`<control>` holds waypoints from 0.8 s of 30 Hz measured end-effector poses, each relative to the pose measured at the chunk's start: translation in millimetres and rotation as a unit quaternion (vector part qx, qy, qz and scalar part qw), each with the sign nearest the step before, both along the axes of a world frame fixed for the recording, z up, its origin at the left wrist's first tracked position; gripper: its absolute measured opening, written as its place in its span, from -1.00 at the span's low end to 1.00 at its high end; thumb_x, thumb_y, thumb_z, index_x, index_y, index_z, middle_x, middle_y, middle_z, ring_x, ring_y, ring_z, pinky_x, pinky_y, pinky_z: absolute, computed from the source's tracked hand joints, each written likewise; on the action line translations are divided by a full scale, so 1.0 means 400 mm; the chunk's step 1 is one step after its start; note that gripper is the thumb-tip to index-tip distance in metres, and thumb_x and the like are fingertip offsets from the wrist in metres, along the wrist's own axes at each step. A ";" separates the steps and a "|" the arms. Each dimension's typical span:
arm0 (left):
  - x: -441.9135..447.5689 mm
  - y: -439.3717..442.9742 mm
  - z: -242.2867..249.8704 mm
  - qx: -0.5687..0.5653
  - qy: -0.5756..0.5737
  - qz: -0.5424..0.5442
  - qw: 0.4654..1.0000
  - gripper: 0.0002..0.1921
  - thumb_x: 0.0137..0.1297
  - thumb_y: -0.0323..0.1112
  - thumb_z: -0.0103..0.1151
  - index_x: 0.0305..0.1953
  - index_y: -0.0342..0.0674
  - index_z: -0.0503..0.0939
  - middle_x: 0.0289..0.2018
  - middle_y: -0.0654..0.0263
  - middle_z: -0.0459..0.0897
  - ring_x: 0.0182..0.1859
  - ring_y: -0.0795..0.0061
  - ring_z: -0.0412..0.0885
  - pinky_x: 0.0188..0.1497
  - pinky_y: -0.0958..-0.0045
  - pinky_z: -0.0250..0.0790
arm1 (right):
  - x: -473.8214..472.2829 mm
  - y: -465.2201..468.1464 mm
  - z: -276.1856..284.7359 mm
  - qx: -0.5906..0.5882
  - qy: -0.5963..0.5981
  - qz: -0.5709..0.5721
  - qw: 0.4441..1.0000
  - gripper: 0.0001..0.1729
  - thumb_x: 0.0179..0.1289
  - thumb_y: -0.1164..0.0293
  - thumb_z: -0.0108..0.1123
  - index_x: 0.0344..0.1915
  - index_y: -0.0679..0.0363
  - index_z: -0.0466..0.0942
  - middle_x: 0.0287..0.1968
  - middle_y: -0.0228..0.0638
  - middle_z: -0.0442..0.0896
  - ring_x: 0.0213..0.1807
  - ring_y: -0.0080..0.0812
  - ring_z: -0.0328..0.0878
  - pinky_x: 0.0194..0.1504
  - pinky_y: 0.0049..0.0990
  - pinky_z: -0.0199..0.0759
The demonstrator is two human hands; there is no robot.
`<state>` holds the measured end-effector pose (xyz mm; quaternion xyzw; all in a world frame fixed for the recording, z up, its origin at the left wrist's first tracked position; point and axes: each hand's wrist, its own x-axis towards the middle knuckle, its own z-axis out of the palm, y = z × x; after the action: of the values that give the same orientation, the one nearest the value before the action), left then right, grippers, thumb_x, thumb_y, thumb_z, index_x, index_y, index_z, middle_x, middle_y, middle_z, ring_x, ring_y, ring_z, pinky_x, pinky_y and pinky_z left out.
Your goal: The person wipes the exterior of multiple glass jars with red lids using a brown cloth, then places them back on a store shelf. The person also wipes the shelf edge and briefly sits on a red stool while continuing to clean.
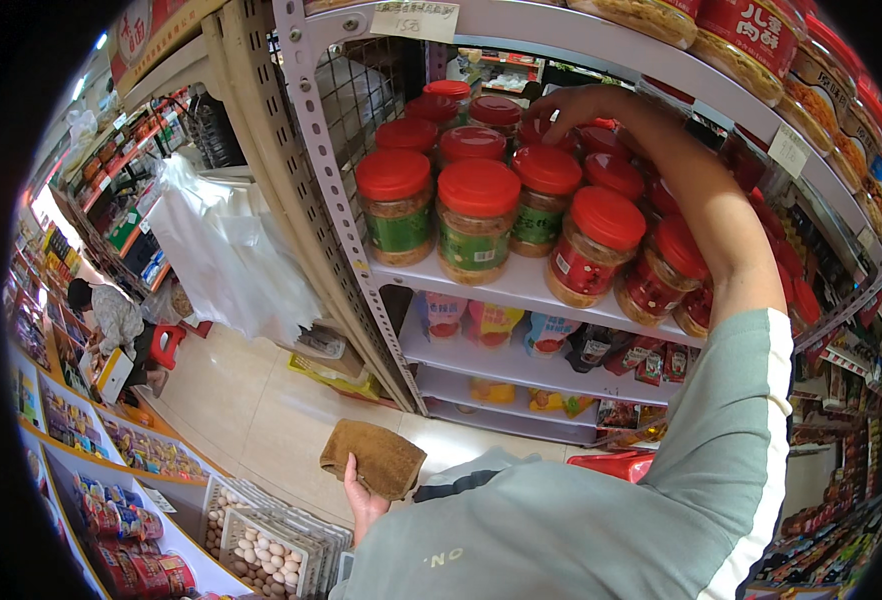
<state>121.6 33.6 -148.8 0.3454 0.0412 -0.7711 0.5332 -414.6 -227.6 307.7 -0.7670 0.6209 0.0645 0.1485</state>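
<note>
My left hand [367, 501] holds a folded brown cloth [373, 457] low in front of me, above the tiled floor. My right hand [577, 109] reaches over the front rows to the back of a white metal shelf [497, 291]. Its fingers are bent down at the red lid of a rear jar [537, 133]; whether they grip it is unclear. Plastic jars with red lids crowd this shelf. A green-labelled jar [475, 225] stands at the front left, and a red-labelled jar [592, 247] stands to its right. My right arm hides some jars behind it.
More jars [748, 52] line the shelf above. Sauce pouches [495, 324] sit below. A slotted upright post [336, 187] bounds the left side, beside hanging plastic bags [231, 247]. Egg crates [261, 555] stand low left. Farther off, a person [115, 322] sits near a red stool [163, 345].
</note>
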 end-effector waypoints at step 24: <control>0.013 0.050 0.015 -0.025 -0.009 -0.002 1.000 -0.41 0.38 0.04 0.16 0.33 -0.10 0.39 0.28 0.21 0.50 0.32 0.10 0.44 0.38 -0.08 0.25 | -0.001 0.044 0.015 -0.046 -0.062 -0.068 0.995 0.14 -0.20 0.21 0.58 0.46 -0.01 0.23 0.25 -0.11 0.48 0.18 -0.17 0.49 0.14 -0.32 0.41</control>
<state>126.8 53.5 -142.7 0.3393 0.0162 -0.7696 0.5407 -415.0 -210.1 313.6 -0.7318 0.6633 -0.0217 0.1549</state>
